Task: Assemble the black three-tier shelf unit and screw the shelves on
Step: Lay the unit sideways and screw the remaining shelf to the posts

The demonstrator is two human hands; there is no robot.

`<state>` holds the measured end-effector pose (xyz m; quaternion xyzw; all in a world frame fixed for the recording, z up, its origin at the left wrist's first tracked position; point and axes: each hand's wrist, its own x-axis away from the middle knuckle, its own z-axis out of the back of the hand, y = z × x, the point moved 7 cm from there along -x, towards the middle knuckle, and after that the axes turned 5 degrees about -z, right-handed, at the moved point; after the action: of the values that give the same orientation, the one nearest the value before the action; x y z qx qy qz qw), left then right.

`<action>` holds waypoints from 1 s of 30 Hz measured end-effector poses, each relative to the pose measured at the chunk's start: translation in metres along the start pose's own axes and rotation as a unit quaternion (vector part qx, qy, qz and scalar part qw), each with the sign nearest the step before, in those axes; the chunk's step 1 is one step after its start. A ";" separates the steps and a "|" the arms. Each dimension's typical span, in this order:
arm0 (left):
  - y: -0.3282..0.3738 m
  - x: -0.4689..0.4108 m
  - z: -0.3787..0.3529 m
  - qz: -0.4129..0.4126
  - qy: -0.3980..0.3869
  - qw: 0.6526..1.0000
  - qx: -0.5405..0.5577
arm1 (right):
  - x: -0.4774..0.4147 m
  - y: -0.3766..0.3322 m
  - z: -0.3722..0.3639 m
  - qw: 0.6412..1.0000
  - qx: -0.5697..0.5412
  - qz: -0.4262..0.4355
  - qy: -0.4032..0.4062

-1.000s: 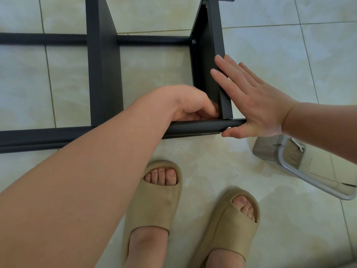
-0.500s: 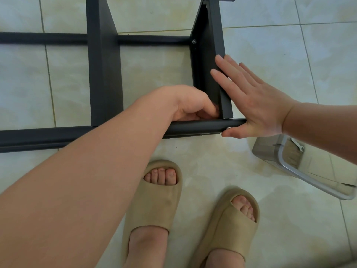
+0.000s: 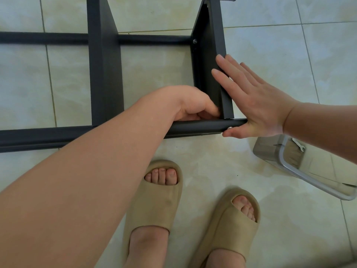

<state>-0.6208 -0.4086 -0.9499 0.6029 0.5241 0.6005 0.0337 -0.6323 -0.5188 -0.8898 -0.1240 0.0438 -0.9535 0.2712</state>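
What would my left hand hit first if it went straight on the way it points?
Probably the end shelf panel, right ahead of your left hand; they may already touch, but depth is unclear.

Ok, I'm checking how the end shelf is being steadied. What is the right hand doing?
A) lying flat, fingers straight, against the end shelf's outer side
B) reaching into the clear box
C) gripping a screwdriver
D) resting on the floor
A: the right hand lies open with straight fingers against the end shelf, its thumb along the near tube.
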 end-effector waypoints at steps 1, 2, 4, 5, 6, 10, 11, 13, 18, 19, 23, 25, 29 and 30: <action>0.000 0.000 0.000 -0.002 -0.004 1.000 0.005 | 0.000 0.000 0.000 1.000 0.000 0.000 0.000; 0.001 -0.001 -0.001 -0.004 -0.011 1.000 0.010 | 0.000 0.000 0.000 1.000 -0.001 0.000 0.000; 0.001 0.000 -0.003 -0.007 -0.024 0.999 0.020 | 0.000 0.000 0.000 1.000 0.000 0.001 0.001; 0.002 0.000 -0.003 -0.008 -0.027 0.999 0.022 | 0.000 0.000 0.001 1.000 0.000 0.001 0.002; 0.002 0.001 -0.004 -0.009 -0.027 0.999 0.025 | 0.000 0.000 0.000 1.000 0.001 0.001 0.002; 0.002 0.002 -0.004 0.005 -0.007 0.999 0.037 | 0.000 0.001 0.000 1.000 0.002 0.001 0.002; 0.001 0.002 -0.003 0.007 0.000 0.999 0.033 | 0.000 0.001 -0.001 1.000 0.002 0.002 0.003; 0.001 0.002 -0.002 -0.001 0.008 1.000 0.023 | 0.000 0.001 -0.001 1.000 0.000 0.002 0.003; 0.004 0.002 0.001 -0.040 0.026 0.999 0.002 | -0.001 0.001 0.001 1.000 0.004 0.002 0.008; 0.005 0.002 0.001 -0.045 0.026 0.999 -0.007 | 0.000 0.000 0.002 1.000 0.010 0.003 0.011; 0.007 0.000 0.001 -0.064 0.031 0.996 -0.046 | 0.001 -0.003 0.011 0.997 0.067 0.018 0.036; 0.007 -0.001 0.002 -0.072 0.042 0.995 -0.061 | 0.001 -0.004 0.014 0.995 0.088 0.025 0.047; 0.008 0.000 0.001 -0.074 0.041 0.993 -0.080 | 0.002 -0.006 0.020 0.991 0.117 0.030 0.059; 0.008 0.001 0.001 -0.073 0.042 0.993 -0.086 | 0.002 -0.007 0.021 0.990 0.122 0.030 0.061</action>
<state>-0.6153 -0.4112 -0.9443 0.5322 0.5141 0.6641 0.1070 -0.6317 -0.5145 -0.8680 -0.0304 -0.0524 -0.9488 0.3100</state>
